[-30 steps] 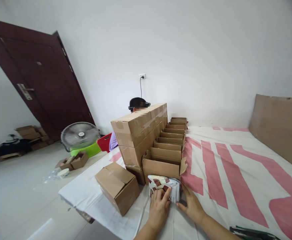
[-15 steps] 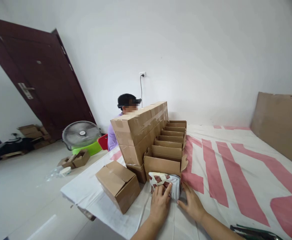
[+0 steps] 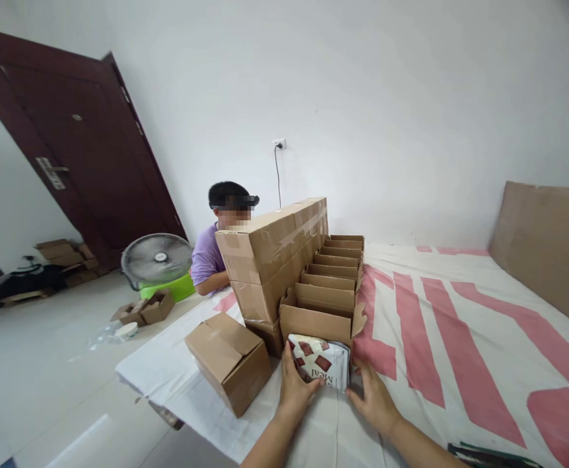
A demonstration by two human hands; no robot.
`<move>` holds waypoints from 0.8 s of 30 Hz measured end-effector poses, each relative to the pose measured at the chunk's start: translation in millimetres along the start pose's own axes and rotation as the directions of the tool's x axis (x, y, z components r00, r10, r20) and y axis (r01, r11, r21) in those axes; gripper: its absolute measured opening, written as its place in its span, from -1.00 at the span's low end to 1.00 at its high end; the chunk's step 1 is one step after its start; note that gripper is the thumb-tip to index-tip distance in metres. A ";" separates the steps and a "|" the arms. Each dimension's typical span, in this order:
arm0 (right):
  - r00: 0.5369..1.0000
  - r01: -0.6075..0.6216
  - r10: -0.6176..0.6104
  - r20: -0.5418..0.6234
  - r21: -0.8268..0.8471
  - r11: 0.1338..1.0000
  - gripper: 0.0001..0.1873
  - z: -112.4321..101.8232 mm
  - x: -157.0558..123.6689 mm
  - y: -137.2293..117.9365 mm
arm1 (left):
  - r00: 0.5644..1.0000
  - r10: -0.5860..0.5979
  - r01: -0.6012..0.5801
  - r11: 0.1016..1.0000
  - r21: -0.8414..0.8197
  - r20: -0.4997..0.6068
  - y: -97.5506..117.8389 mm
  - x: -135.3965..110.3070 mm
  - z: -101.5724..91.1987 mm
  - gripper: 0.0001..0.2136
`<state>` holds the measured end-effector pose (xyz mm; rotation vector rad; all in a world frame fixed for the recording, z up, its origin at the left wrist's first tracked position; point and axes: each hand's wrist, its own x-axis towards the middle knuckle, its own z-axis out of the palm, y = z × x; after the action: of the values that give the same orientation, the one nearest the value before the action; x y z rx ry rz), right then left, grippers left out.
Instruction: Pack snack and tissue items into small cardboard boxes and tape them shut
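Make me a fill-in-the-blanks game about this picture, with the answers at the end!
1. The whole word you can read on the packet between the left hand and the right hand is "____".
2. In the picture, the lone box sits to the ____ of the packet.
3. The base under the fan is bright ____.
4. The cord hanging down the wall is ____.

Missing words: Meal; left; green; black.

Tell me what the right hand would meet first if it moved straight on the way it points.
The right hand would likely meet the printed packet first, with the open box just behind; exact gaps are unclear.
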<state>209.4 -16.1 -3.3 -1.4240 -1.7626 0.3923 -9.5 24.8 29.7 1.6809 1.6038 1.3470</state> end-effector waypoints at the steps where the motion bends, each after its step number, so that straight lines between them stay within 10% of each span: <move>1: 1.000 -0.005 0.005 0.011 0.002 1.000 -0.40 -0.2 0.0 -0.2 | 1.000 -0.005 0.006 0.999 -0.041 0.020 0.1 4.3 -0.7 0.15; 24: 0.996 0.055 -0.054 -0.076 0.015 0.998 -0.54 -3.2 -0.4 -3.8 | 0.986 -0.096 0.088 0.994 0.064 0.137 29.2 48.5 32.1 0.22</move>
<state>209.4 -18.4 1.1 -1.3583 -1.7296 0.3202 24.8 72.9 57.0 1.6736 1.6323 1.1223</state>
